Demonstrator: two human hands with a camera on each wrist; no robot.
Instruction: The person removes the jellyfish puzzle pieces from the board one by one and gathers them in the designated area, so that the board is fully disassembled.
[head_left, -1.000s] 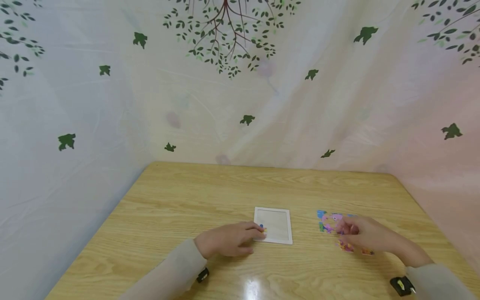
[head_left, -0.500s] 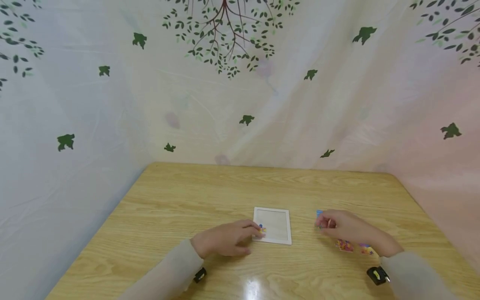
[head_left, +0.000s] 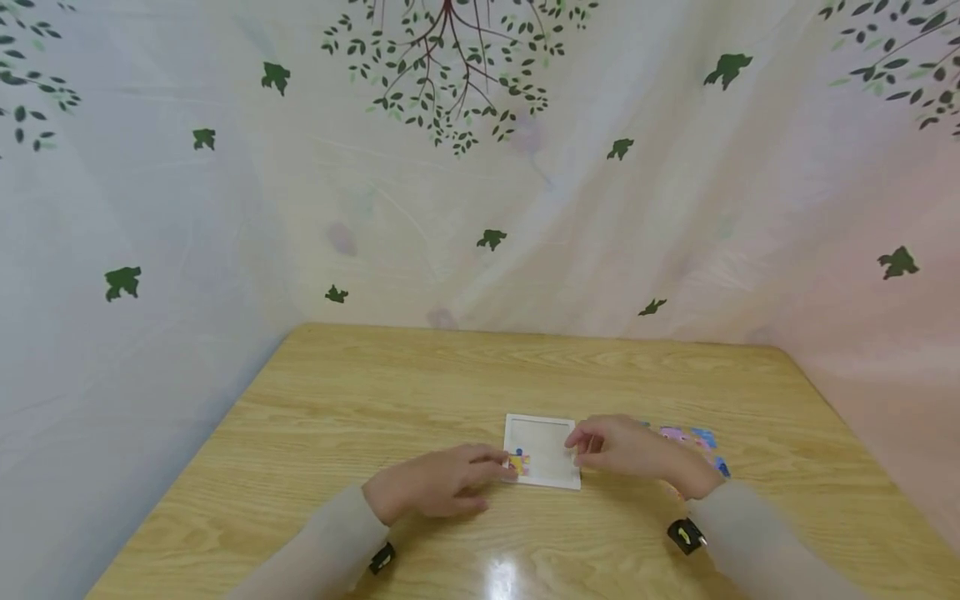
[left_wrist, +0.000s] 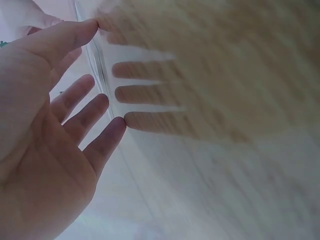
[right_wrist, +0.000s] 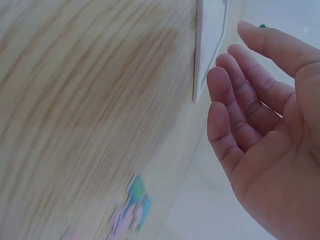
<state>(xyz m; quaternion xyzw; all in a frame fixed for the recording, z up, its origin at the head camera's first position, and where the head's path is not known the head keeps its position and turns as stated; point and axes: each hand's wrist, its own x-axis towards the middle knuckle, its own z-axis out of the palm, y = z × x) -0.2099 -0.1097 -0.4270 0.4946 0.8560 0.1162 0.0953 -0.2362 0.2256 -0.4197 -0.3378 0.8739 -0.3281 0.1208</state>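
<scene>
In the head view, a white square frame [head_left: 543,482] lies on the table, with a small yellow-and-blue puzzle piece [head_left: 517,462] in its lower left corner. My left hand [head_left: 438,481] has loosely extended fingers at the frame's left edge, touching the frame or the table beside it. Over the frame's right edge hovers my right hand [head_left: 626,450], fingers gently bent. Thumb and fingers stand apart in the right wrist view, and no piece shows between them. Several colourful puzzle pieces [head_left: 705,437] lie to the right, partly hidden by the right hand and forearm.
The wooden table [head_left: 375,383] reaches back to a pale curtain [head_left: 420,208] printed with leaves and birds. Dark devices are strapped at both wrists, including a wrist camera [head_left: 686,536] on the right.
My right hand has moved left from the loose pieces to the frame's right edge, uncovering some of them. My left hand has shifted slightly left, showing more of the piece in the frame.
</scene>
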